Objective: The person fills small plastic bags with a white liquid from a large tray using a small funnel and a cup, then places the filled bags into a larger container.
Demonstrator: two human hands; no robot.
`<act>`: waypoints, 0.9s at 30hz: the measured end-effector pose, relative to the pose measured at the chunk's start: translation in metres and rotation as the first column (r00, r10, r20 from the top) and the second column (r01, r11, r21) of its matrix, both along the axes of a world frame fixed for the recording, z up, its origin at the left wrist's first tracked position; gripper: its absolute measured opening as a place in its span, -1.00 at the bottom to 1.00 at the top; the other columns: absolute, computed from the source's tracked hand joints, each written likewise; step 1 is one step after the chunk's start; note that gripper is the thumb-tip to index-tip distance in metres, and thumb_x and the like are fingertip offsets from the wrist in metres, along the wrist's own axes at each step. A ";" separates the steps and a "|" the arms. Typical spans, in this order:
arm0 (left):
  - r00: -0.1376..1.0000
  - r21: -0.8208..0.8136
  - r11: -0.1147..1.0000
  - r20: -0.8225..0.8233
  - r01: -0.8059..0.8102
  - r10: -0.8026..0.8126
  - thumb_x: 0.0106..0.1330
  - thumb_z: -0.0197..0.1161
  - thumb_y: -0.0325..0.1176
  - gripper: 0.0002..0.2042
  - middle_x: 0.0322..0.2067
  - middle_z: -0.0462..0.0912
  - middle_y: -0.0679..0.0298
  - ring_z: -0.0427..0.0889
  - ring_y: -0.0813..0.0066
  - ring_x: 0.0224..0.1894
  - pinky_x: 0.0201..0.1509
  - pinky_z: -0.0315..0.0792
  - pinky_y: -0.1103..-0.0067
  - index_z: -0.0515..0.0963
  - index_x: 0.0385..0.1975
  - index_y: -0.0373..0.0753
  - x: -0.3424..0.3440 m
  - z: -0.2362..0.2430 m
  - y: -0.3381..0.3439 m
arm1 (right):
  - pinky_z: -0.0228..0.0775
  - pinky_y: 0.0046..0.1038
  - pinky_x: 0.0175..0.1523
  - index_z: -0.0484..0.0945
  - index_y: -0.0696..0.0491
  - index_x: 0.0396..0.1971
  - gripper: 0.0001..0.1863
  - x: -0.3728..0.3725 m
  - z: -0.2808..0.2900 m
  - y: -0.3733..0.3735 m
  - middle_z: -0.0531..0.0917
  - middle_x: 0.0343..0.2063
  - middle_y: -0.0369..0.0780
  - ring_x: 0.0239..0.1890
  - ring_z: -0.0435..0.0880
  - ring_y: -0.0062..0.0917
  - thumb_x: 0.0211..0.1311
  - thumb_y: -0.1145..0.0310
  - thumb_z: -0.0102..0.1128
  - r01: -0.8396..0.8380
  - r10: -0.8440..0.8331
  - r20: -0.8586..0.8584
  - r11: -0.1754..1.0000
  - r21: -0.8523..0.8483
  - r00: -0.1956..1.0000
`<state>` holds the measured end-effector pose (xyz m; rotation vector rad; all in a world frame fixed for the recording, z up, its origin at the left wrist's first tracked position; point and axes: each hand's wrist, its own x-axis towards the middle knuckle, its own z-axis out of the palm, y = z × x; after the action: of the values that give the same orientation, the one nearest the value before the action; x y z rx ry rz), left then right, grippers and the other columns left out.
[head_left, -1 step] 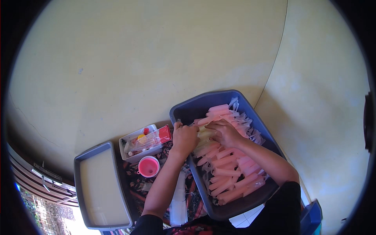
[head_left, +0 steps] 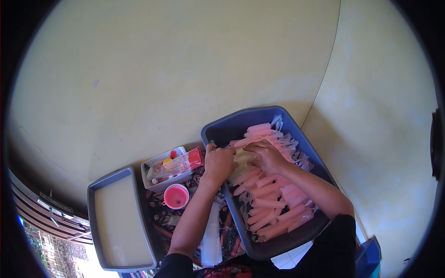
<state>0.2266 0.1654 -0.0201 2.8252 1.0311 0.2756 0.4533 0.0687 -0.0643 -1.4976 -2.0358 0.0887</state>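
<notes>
Head view, looking down. A dark blue-grey rectangular plastic tub [head_left: 218, 132] sits in front of the person, filled with long pink liquid-filled clear plastic tube bags [head_left: 271, 204] lying side by side, their knotted clear tails pointing to the far right rim.

Left hand [head_left: 218, 163]: at the tub's near-left rim, fingers curled around the end of one pale bag; grip narrow, closed on it. Right hand [head_left: 265, 155]: palm down on the pile in the upper middle of the tub, fingers bent over the same bag or its neighbour; I cannot tell which.

Left of the tub: a small clear plastic box [head_left: 153, 183] of red and yellow oddments, a pink plastic funnel [head_left: 176, 196] just beside it, and a shallow grey rectangular tray [head_left: 95, 217] holding pale liquid, further left. All rest on a patterned dark cloth [head_left: 160, 215].

Handling, as judged: bags are soft, floppy, likely slick when wet, light singly. Thin film could burst if squeezed mid-body. Best hold is at the twisted neck, with support under the body.
</notes>
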 end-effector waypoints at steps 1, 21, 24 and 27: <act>0.999 -0.026 1.000 0.047 0.009 -0.007 0.21 0.61 -0.08 -0.59 -0.22 0.89 0.18 0.85 0.19 -0.06 0.50 0.27 0.15 0.80 0.03 -0.06 -0.001 0.001 0.000 | 0.43 -0.14 0.46 0.68 0.03 0.27 -0.36 -0.001 0.005 0.000 0.72 0.21 -0.10 0.30 0.64 -0.15 0.14 0.29 0.65 0.012 -0.013 0.034 1.000 0.022 0.999; 0.549 0.081 0.984 0.836 -0.160 0.021 0.33 0.54 -0.35 -0.70 0.01 0.81 0.19 0.74 0.15 0.16 0.55 0.24 0.11 0.73 0.03 -0.20 -0.151 0.054 -0.078 | 0.62 -0.21 0.28 0.50 0.17 0.41 -0.39 -0.176 0.146 -0.079 0.62 0.30 0.04 0.25 0.71 -0.11 0.39 0.43 0.44 0.038 0.013 -0.185 0.963 0.268 0.983; 0.480 0.047 0.971 0.874 -0.235 0.074 0.33 0.51 -0.41 -0.73 0.02 0.81 0.20 0.73 0.14 0.18 0.51 0.33 0.19 0.74 0.01 -0.21 -0.184 0.042 -0.107 | 0.69 -0.25 0.19 0.47 0.21 0.42 -0.37 -0.213 0.144 -0.109 0.61 0.31 0.06 0.24 0.72 -0.09 0.40 0.47 0.43 -0.024 0.095 -0.324 0.976 0.218 0.941; 0.475 -0.013 0.955 0.865 -0.296 0.159 0.33 0.47 -0.49 -0.73 0.04 0.81 0.03 0.76 0.05 0.18 0.34 0.56 0.27 0.73 0.01 -0.33 -0.212 0.017 -0.131 | 0.72 -0.24 0.28 0.43 0.27 0.44 -0.32 -0.245 0.141 -0.136 0.58 0.32 0.09 0.31 0.69 -0.15 0.35 0.56 0.46 -0.074 0.129 -0.330 0.982 0.174 0.935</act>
<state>0.0149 0.0342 -0.0030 2.0557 1.0937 1.6477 0.2083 -0.0673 0.0768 -1.1857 -1.7936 0.2078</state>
